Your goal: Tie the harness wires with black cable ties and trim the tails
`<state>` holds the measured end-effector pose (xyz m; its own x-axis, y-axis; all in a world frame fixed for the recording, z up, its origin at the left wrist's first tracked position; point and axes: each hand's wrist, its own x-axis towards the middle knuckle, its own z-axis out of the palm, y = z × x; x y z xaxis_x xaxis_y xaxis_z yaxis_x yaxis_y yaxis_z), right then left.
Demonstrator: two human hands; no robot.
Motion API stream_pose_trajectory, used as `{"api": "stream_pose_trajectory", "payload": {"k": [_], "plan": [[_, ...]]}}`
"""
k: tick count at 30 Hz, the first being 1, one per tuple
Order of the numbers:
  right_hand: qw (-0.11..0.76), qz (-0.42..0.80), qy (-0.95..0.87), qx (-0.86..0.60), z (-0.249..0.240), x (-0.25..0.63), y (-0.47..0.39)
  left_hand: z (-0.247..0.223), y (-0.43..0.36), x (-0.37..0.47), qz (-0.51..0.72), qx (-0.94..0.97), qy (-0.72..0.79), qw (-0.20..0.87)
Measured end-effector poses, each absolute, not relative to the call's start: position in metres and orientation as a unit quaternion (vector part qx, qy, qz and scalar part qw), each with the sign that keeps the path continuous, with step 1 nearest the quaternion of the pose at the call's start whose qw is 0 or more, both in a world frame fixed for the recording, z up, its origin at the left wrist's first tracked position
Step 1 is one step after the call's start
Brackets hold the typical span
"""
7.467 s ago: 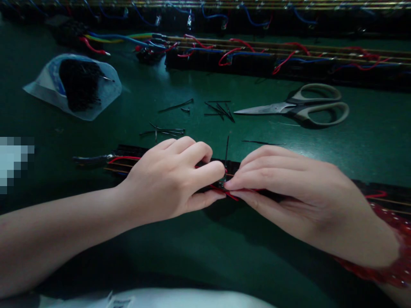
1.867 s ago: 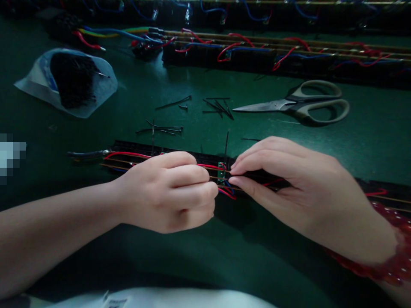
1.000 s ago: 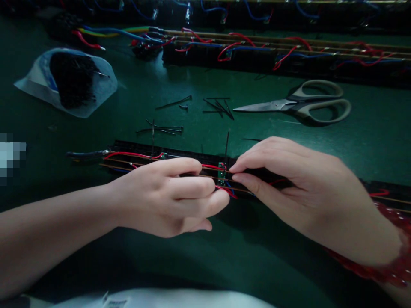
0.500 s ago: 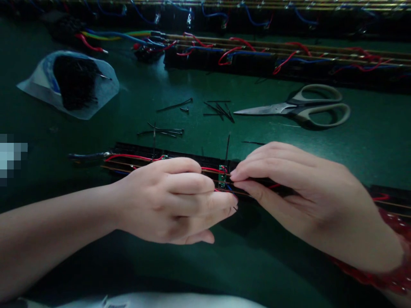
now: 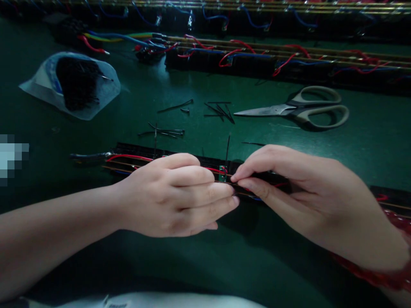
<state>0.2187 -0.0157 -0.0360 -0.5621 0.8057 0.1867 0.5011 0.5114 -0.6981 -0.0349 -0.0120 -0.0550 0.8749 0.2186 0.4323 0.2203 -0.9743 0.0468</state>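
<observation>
A black strip (image 5: 135,149) with red and blue wires and thin copper-coloured rods lies across the lower middle of the green table. My left hand (image 5: 176,196) is over it, fingers bent and pressed together; whatever they grip is hidden. Just right of the small green board (image 5: 222,172), the thumb and forefinger of my right hand (image 5: 289,188) pinch at the strip, and what lies between the tips is too small to make out. One black cable tie (image 5: 227,147) sticks up beside the board, another (image 5: 156,139) farther left.
Scissors (image 5: 289,110) lie beyond my right hand. Loose black ties (image 5: 167,130) are scattered left of them. An open plastic bag (image 5: 107,87) of black ties sits at the left. Wired strips (image 5: 257,62) run along the back.
My left hand has shifted slightly up, its fingertips now nearer my right fingertips and covering more of the green board. The dark tip seen at its fingers earlier no longer shows.
</observation>
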Motion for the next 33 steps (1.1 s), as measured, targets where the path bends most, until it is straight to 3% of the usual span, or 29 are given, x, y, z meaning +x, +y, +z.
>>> {"api": "stream_pose_trajectory", "payload": {"k": [33], "plan": [[0.244, 0.344, -0.828, -0.371, -0.031, 0.219, -0.010, -0.044, -0.010, -0.028, -0.162, -0.976, -0.144, -0.036]]}}
